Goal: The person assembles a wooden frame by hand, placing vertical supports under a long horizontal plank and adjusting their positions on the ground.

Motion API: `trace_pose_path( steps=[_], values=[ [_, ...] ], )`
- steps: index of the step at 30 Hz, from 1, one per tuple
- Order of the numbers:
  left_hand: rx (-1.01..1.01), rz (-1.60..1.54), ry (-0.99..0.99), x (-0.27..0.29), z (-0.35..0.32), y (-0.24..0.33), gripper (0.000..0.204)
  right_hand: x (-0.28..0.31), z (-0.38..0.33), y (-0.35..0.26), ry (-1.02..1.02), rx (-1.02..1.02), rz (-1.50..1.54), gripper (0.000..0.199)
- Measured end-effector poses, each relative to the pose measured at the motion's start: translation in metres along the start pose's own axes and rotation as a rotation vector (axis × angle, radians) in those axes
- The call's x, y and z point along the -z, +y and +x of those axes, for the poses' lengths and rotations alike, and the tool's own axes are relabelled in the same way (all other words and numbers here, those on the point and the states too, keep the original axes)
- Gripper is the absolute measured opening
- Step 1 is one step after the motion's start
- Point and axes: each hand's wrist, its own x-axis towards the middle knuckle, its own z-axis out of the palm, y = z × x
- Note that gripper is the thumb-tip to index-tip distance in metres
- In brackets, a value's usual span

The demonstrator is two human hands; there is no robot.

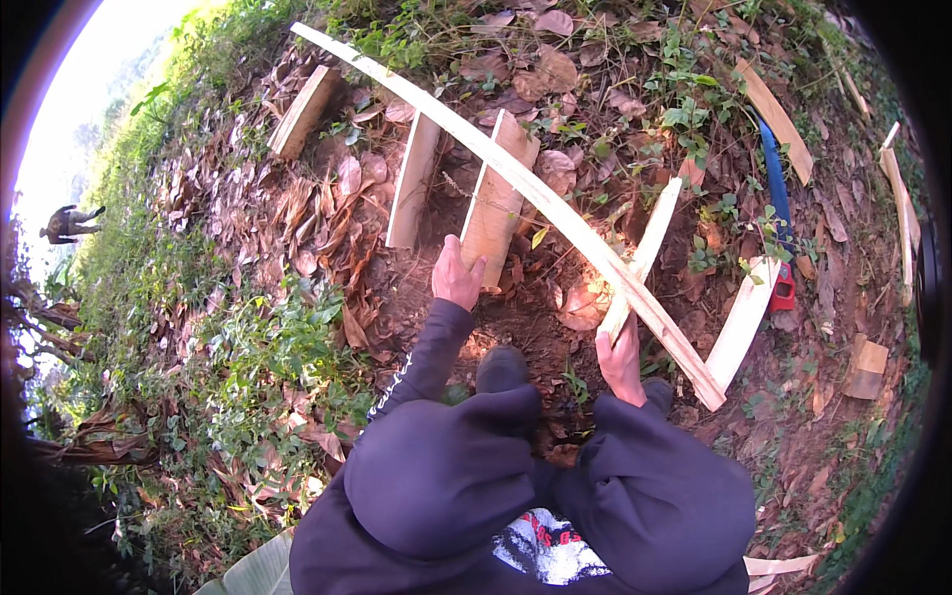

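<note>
My right hand [620, 361] is closed round the near end of a short, pale wooden slat [654, 230]. A long, narrow wooden strip [451, 123] crosses above that slat and runs diagonally from the upper left to near my right knee. My left hand [458, 277] rests at the near left edge of a thick, short board [493, 223], fingers stretched and thumb apart. The strip passes over this board's upper part. Left of it, a second board [413, 183] has its far end by the strip. My hand partly hides the thick board's lower corner.
A wood block [303, 112] lies farther left. On the right are a blue-bladed saw with a red handle [783, 289], a pale plank [742, 319], a brown plank [775, 119] and a small block [866, 367]. Dry leaves and weeds cover the sloping ground. A person [71, 224] stands far left.
</note>
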Motion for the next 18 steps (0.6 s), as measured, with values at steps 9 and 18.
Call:
trace_pose_path(
  steps=[9,18],
  values=[
    [0.011,0.060,-0.027,-0.004,-0.009,0.021,0.042,0.000,0.002,0.000,0.010,0.037,0.010,0.065],
    [-0.009,0.078,-0.079,-0.005,-0.016,0.041,0.039,-0.001,-0.002,0.010,0.012,0.054,-0.020,0.066]
  ],
)
